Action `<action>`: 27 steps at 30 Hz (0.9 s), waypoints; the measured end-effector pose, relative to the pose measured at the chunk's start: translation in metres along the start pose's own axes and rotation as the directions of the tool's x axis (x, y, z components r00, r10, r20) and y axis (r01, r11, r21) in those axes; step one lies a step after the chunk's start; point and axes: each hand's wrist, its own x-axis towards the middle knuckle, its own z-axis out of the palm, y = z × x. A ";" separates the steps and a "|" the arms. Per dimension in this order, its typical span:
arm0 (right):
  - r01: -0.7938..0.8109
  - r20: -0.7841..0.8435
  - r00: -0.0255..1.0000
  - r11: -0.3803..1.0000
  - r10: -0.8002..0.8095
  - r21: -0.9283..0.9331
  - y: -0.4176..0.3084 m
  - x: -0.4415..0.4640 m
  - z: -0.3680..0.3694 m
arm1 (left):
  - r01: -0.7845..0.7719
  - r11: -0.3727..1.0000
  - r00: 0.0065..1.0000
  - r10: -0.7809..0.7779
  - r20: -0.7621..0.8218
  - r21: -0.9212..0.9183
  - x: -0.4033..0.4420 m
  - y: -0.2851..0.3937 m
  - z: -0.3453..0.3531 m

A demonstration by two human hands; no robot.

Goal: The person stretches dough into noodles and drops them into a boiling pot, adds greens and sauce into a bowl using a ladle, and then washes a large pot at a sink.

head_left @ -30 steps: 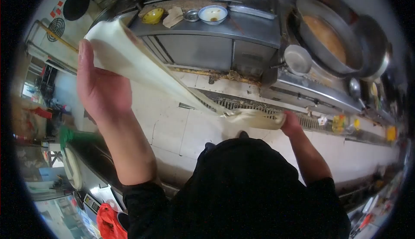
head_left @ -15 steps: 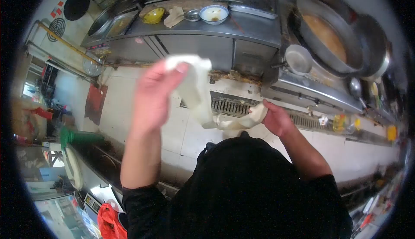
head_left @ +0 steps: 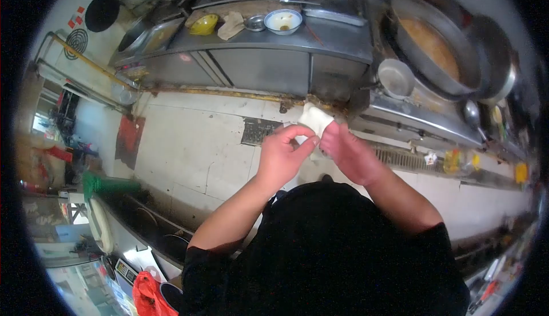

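Note:
A pale, dough-like sheet [head_left: 315,118] is bunched between my two hands above the tiled floor, its upper part standing out beyond my fingers. My left hand [head_left: 287,151] is closed on its left side, thumb and forefinger pinched together. My right hand [head_left: 354,153] is against the right side of the sheet, with its fingers bent round the edge. Both hands are close together, nearly touching. The lower part of the sheet is hidden behind my fingers.
A steel counter [head_left: 257,40] ahead bears a yellow bowl [head_left: 204,24], a blue-rimmed bowl [head_left: 283,22] and a small metal bowl [head_left: 254,22]. A large pan [head_left: 429,42] and a small pot [head_left: 396,78] stand right. Burners at the top show blue flames.
My left hand has come down and right to meet my right hand. The sheet, stretched long between them a second ago, is now gathered into a short bunch.

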 end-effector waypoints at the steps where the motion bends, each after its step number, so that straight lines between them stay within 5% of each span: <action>1: 0.031 0.004 1.000 0.998 -0.031 -0.050 0.003 0.002 0.000 | -0.079 0.990 0.996 0.084 -0.036 0.119 0.001 -0.002 0.001; 5: 0.064 -0.021 0.997 0.960 -0.072 -0.273 -0.008 0.000 0.022 | -0.299 0.829 0.917 0.386 -0.097 0.472 0.000 0.009 0.007; 9: 0.062 0.004 0.998 0.941 -0.065 -0.331 -0.001 0.004 0.011 | -0.360 0.707 0.882 0.471 -0.025 0.609 0.000 0.010 0.002; 15: 0.018 0.114 0.993 0.929 0.026 -0.369 -0.015 0.003 0.011 | -0.218 0.927 0.975 0.220 0.027 0.305 -0.002 0.016 -0.011; 18: 0.193 0.161 0.978 0.854 -0.130 -0.484 -0.011 0.001 0.018 | -0.226 0.949 0.973 0.230 0.009 0.220 -0.005 0.022 -0.012; 20: 0.285 0.184 0.956 0.573 -0.230 -0.769 -0.011 0.000 0.017 | -0.158 0.977 0.987 0.159 0.003 0.142 -0.009 0.026 -0.012; 24: 0.220 0.003 0.955 0.698 -0.297 -0.682 -0.016 -0.003 0.030 | -0.107 0.994 0.994 0.108 0.008 -0.024 -0.013 0.025 -0.015; 27: 0.150 -0.107 0.971 0.897 -0.212 -0.415 -0.012 -0.001 0.029 | -0.161 0.980 0.985 0.166 0.040 -0.113 -0.012 0.018 -0.016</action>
